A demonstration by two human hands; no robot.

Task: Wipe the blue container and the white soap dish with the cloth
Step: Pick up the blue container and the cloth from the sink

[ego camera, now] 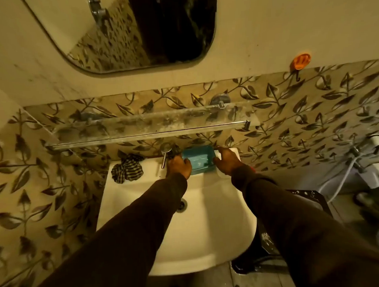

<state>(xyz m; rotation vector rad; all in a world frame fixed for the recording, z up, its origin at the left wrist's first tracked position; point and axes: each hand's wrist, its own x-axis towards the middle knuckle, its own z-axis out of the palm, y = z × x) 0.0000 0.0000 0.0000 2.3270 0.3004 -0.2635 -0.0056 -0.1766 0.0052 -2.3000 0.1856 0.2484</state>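
Note:
A blue rectangular container (198, 159) sits on the back ledge of the white sink (208, 217), just right of the tap. My left hand (178, 166) grips its left end and my right hand (228, 161) grips its right end. A crumpled dark striped cloth (127, 168) lies on the sink's back left corner, apart from both hands. A white edge shows beside my right hand; I cannot tell whether it is the soap dish.
A chrome tap (165, 153) stands just left of the container. A dusty glass shelf (149, 126) juts out above the sink, under a mirror (137, 31). An orange hook (300, 62) is on the wall. A dark stool (302, 203) and hose (344, 176) are at the right.

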